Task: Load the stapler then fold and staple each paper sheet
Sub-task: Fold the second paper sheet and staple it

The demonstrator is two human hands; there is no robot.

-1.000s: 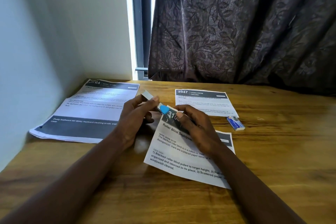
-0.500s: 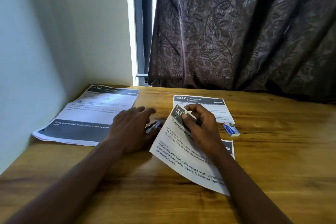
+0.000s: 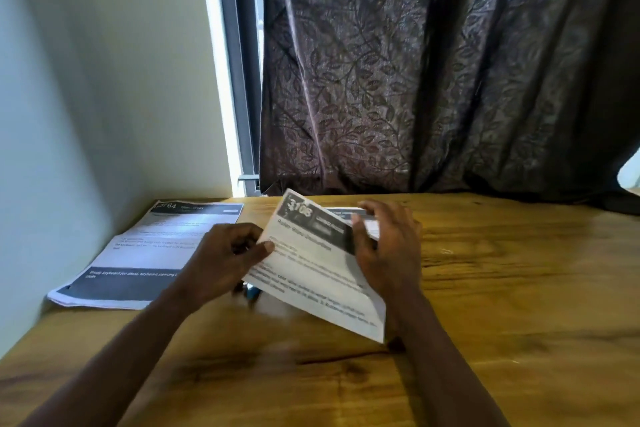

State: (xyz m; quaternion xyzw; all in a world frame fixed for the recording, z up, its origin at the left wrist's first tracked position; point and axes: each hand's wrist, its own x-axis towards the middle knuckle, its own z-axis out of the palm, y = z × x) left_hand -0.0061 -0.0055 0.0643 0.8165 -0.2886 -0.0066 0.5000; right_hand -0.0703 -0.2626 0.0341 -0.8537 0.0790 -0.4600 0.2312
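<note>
Wooden table (image 3: pixel 519 288) | left hand (image 3: pixel 225 260) pinches sheet (image 3: pixel 311 263) edge | right hand (image 3: pixel 388 253) grips opposite edge

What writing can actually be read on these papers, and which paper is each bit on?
"3108": dark header of the held sheet.
"64": end of a number in the header of the stack on the left; its first digits are blurred.
"Dusty keyboard (on desk), keyboard cleaning": dark band low on the stack, then hidden.
Too blurred to read: the held sheet's title and body, the stack's body text, the far sheet.
</note>
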